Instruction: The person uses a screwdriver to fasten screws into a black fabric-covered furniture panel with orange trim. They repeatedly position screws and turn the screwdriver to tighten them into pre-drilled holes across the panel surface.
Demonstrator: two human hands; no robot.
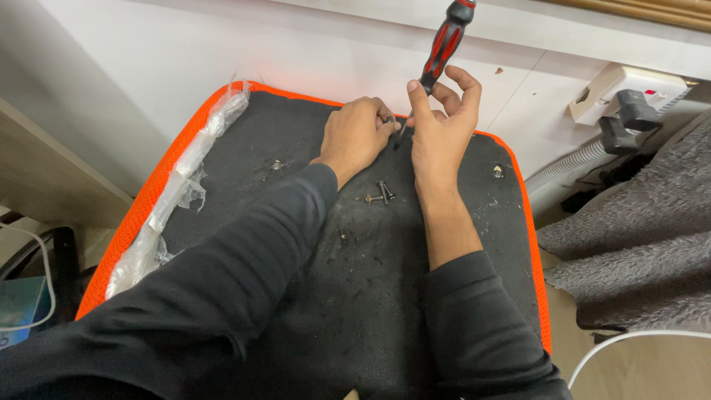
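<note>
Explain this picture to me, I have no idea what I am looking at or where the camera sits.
The one picture comes from a camera worn on a person's head, looking down at their own two bare hands; there is no machine. The right hand holds a red and black screwdriver upright, tip down. The left hand rests curled beside the tip, pinching something small and dark that I cannot make out. Both work on a black fabric panel with an orange edge. A few loose screws lie on it near the wrists, and clear plastic wrap lies along its left edge. A wall socket and a grey blanket are on the right.
</note>
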